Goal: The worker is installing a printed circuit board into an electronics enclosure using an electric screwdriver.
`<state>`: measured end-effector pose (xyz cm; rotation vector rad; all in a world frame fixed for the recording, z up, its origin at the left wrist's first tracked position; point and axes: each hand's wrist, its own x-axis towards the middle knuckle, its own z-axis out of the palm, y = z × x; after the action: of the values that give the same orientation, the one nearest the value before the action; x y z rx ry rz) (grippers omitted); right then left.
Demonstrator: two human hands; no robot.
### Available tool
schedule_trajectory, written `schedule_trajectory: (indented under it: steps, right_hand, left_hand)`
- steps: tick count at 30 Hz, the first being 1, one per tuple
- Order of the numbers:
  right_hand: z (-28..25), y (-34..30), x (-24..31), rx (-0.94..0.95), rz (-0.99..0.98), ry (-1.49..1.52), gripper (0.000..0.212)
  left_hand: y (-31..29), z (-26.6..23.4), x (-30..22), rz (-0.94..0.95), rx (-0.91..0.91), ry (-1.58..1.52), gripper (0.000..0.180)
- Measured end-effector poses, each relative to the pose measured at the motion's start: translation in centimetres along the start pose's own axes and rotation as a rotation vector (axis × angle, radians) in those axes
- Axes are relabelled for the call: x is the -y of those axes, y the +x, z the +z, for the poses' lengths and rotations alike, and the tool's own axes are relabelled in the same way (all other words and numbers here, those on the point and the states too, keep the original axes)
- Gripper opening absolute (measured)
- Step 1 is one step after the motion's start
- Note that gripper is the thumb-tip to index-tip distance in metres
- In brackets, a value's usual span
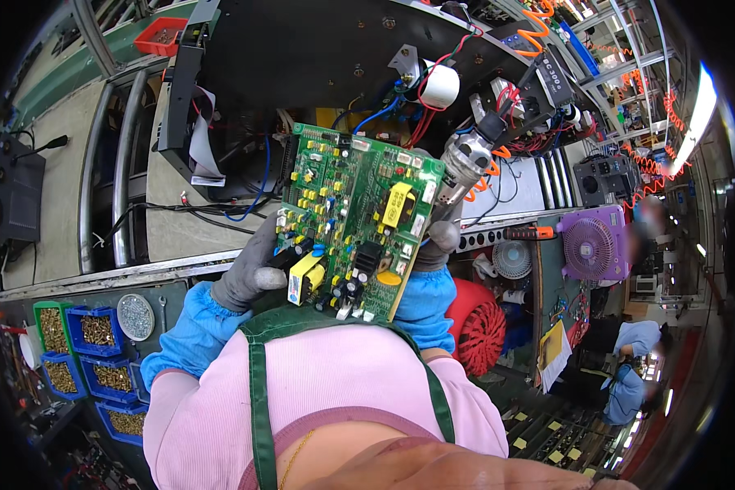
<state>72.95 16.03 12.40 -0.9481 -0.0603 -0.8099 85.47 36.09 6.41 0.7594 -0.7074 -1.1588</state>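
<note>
While the green circuit board (355, 196) is fully populated with parts, it sits in no mount: it is held tilted in front of the person's apron (257, 384), its far edge overlapping the near side of a large black chassis (302, 65). The left hand (249, 265), gloved in grey, has its fingers grasping the lower left corner; the right hand (434, 245) grips the right edge, though most of its fingers are hidden behind the board. Inside the chassis, a white cylinder (441, 86) and red and blue wiring are already in place, whereas a grey ribbon cable (204, 147) hangs down and dark leads (151, 208) trail out with loose ends. By that measure, the work looks partway done, with the board unfixed; whether any lead joins it cannot be told. A silvery tool (463, 163) is just beyond the right hand.

The chassis rests across a line with metal rollers (129, 171). On the green surface (181, 300) at left are blue bins (98, 352) of brassy hardware, a round dish (135, 337) and a wrench (162, 314). Rightward, a purple fan (594, 245) stands near two people in blue (639, 335), under bright lamps (698, 118).
</note>
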Motion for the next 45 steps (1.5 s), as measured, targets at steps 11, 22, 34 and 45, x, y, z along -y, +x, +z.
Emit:
schedule_trajectory:
  steps: [11, 22, 34, 45]
  right_hand:
    - [-0.9, 1.2, 1.7, -0.062, 0.151, -0.385, 0.087]
    - [1.2, 8.0, -0.5, 0.047, 0.069, -0.367, 0.069]
    - [1.0, 10.9, -2.1, 0.032, 0.001, -0.374, 0.062]
    - [1.1, 11.1, -1.8, 0.018, 0.057, -0.411, 0.069]
  left_hand:
    - [1.9, -4.3, -2.0, 0.135, -0.168, 0.358, 0.093]
    - [5.7, -7.6, -3.7, 0.429, -0.376, 0.72, 0.093]
    - [9.0, -9.5, -6.0, 0.604, -0.453, 0.943, 0.098]
    - [9.1, -8.7, -6.8, 0.643, -0.515, 1.114, 0.094]
